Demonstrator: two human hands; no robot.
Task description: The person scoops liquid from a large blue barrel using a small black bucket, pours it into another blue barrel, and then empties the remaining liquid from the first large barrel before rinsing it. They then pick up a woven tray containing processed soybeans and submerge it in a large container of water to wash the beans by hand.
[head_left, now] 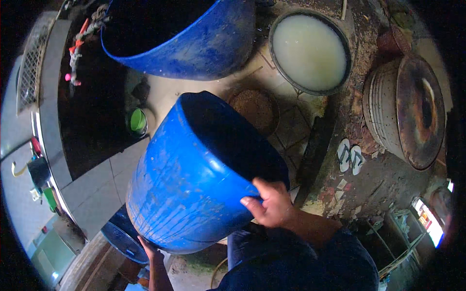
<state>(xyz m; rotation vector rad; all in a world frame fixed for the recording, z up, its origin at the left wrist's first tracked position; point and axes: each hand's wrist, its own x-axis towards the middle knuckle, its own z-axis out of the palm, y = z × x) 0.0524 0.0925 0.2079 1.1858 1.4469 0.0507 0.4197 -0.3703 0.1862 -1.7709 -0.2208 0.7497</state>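
Note:
A blue plastic barrel (177,169), scuffed and streaked with wet marks, is tilted in front of me with its dark mouth facing up and away to the right. My right hand (273,204) grips its near right rim, thumb on the outer wall and fingers curled over the edge. Low on the left, my left hand (148,246) holds the barrel at its base; most of its fingers are hidden beneath. The barrel's inside is too dark to make out any contents.
Beyond stands a larger blue tub (213,48). A round basin (310,91) of cloudy pale liquid is at the far right, with a shallow round container (255,109) of brown grainy stuff nearby. Flip-flops (357,160), a big lidded pot (383,106) and a green bowl (138,120) are around.

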